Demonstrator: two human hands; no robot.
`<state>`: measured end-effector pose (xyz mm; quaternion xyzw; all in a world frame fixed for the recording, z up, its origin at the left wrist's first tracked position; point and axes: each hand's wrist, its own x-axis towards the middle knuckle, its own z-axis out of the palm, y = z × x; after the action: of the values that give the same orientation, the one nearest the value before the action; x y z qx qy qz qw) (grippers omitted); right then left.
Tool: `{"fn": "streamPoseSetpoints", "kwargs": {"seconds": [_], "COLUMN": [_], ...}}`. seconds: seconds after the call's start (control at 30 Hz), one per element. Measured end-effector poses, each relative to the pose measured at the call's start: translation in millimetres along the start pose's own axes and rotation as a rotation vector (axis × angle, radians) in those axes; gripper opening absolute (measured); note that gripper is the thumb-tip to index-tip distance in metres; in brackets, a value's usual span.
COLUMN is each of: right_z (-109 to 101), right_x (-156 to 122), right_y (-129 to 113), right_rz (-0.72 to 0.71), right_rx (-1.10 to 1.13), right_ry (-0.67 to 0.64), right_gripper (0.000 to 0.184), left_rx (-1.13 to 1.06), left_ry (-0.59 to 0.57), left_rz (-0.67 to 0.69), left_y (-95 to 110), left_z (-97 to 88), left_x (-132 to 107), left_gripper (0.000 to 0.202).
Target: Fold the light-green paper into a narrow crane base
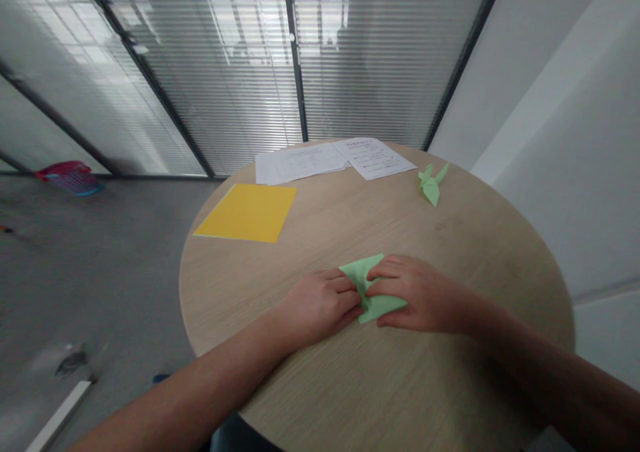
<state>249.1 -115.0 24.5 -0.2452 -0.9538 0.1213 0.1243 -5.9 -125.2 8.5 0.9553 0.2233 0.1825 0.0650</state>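
Observation:
A light green sheet of origami paper (pixel 384 303), partly folded, lies on the round table in front of me. My left hand (pixel 321 304) is closed at its left edge, fingers curled and pressing on the paper. From the right, my right hand (pixel 419 293) grips the same paper, its fingers over the upper face and its thumb near the lower edge. Both hands cover parts of the paper, so some folds are hidden. Farther back on the right stands a folded green paper crane (pixel 431 187), apart from both hands.
A stack of yellow paper (pixel 247 213) rests at the left of the wooden table (pixel 320 229). Printed sheets (pixel 300 163) lie along the far edge. Behind are glass panels with blinds (pixel 240 85). A red and blue basket (pixel 75 179) is on the floor.

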Motion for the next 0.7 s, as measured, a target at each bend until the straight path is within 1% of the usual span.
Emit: {"fn": "streamPoseSetpoints", "kwargs": {"seconds": [0.1, 0.17, 0.27, 0.37, 0.53, 0.7], "right_z": [1.9, 2.4, 1.9, 0.5, -1.7, -0.4], "right_x": [-0.4, -1.0, -1.6, -0.9, 1.5, 1.2], "right_y": [-1.8, -2.7, -3.6, -4.2, -5.5, -5.9], "right_rz": [-0.003, -0.011, -0.018, -0.015, 0.005, 0.023], "right_rx": [-0.030, -0.048, -0.055, -0.037, -0.001, -0.008], "right_ry": [0.012, 0.016, 0.015, 0.013, 0.014, 0.015], "right_gripper": [0.016, 0.014, 0.015, 0.017, 0.023, 0.025], "left_rx": [-0.077, -0.158, -0.219, -0.178, -0.040, 0.089], "left_ry": [0.035, 0.054, 0.028, -0.013, -0.011, -0.031], "left_rz": [-0.023, -0.045, -0.057, -0.048, 0.009, 0.058], "left_y": [-2.8, -4.8, -7.5, -9.5, -10.8, -10.4], "left_z": [-1.7, -4.6, -8.3, -8.2, -3.0, -0.2], "left_x": [-0.7, -2.1, -4.4, -4.9, -1.4, 1.0], "left_gripper": [0.022, 0.017, 0.012, 0.012, 0.020, 0.020]}}
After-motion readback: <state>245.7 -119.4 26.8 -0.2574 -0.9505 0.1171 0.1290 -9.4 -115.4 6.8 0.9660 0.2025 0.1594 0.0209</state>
